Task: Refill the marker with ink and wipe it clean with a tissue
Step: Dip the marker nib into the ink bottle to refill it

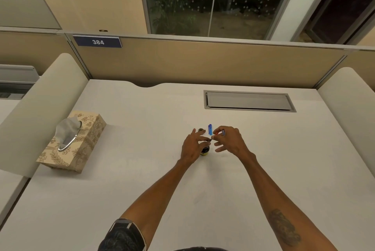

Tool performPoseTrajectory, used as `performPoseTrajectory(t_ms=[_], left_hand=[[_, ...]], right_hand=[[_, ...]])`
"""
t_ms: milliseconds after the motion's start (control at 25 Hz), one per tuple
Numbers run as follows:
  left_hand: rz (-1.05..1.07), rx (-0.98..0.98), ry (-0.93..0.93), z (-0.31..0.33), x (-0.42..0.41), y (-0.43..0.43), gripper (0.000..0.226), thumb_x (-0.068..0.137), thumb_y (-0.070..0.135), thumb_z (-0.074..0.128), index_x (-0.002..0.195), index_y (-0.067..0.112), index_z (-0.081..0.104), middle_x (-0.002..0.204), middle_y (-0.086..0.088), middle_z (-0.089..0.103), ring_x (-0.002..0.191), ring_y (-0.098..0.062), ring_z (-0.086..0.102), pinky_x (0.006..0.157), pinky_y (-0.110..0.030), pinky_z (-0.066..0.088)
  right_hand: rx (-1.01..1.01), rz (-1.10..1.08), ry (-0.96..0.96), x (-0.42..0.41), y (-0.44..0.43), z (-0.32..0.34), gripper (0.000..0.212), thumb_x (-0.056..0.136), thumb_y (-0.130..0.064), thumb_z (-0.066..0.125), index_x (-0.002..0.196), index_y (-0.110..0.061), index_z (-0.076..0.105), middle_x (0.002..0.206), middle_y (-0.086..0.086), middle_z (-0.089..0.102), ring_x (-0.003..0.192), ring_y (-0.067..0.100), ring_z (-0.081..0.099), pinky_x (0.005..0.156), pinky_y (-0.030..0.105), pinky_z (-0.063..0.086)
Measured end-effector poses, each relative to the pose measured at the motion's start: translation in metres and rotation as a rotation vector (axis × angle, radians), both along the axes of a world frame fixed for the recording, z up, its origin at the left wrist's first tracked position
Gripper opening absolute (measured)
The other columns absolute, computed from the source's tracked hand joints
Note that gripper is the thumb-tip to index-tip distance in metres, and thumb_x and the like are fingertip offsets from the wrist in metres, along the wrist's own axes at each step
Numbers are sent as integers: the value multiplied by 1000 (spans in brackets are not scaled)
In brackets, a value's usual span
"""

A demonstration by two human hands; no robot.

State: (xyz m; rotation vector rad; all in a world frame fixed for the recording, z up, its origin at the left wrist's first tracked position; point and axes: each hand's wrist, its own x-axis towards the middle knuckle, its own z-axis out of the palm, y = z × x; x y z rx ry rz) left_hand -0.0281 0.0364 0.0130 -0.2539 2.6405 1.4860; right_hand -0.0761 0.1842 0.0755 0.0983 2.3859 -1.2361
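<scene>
My left hand [194,145] grips the ink bottle [205,151]; my right hand [227,139] pinches the marker [220,133] at its mouth, remaining fingers spread.

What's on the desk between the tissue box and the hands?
Nothing. In the head view, the stretch of white desk between the tissue box and the left hand is bare. The ink bottle sits right under the hands.

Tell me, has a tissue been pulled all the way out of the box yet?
No: a tissue still sticks up from the slot of the tissue box at the left of the desk, and neither hand holds one.
</scene>
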Motion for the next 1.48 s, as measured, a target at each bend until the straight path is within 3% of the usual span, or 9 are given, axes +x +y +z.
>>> performPoseTrajectory(t_ms=[240, 400, 560, 720, 840, 1120, 1480], left_hand=[[20, 52, 3, -3, 0, 0, 28, 93, 28, 67, 117, 17, 74, 150, -2, 50, 152, -24, 23, 122, -50, 20], [40, 117, -7, -4, 2, -1, 39, 92, 32, 67, 129, 20, 66, 151, -2, 49, 151, -23, 24, 123, -51, 19], [145, 238, 37, -13, 4, -1, 33, 96, 26, 62, 128, 20, 67, 142, -2, 58, 147, -22, 34, 120, -32, 22], [185, 190, 42, -13, 6, -5, 30, 100, 21, 55, 127, 18, 68, 137, -2, 63, 141, -19, 44, 117, -32, 33], [201, 194, 66, -10, 10, -9, 28, 99, 20, 56, 125, 18, 69, 133, -2, 66, 128, -16, 57, 108, -24, 39], [255, 158, 53, -10, 16, -11, 30, 100, 24, 55, 127, 18, 68, 133, -2, 66, 127, -16, 57, 112, -31, 40], [286, 177, 53, -11, 22, -13, 32, 101, 29, 54, 127, 15, 68, 132, -2, 66, 125, -16, 59, 106, -24, 41]], right_hand=[[1, -17, 46, 2, 0, -4, 18, 91, -12, 67, 105, -1, 67, 95, 19, 71, 72, 27, 73, 58, 35, 63], [22, -9, 76, 1, 1, -1, 18, 92, -12, 66, 107, -1, 66, 94, 17, 70, 69, 23, 71, 52, 28, 61], [16, -7, 89, 2, 2, 1, 14, 92, -10, 66, 104, -3, 67, 95, 18, 70, 67, 22, 72, 50, 27, 60], [6, -15, 87, 5, 3, 0, 11, 91, -9, 66, 101, -5, 67, 93, 18, 71, 67, 21, 73, 51, 28, 61], [-7, -24, 89, 7, 4, 0, 10, 91, -9, 67, 100, -6, 67, 91, 17, 71, 67, 19, 73, 51, 29, 61], [-90, -72, 105, 12, 9, 4, 9, 90, -7, 68, 97, -3, 69, 91, 20, 71, 75, 25, 74, 54, 37, 62], [-120, -99, 89, 17, 11, 5, 10, 90, -6, 67, 99, -2, 69, 91, 21, 71, 77, 26, 74, 58, 40, 63]])
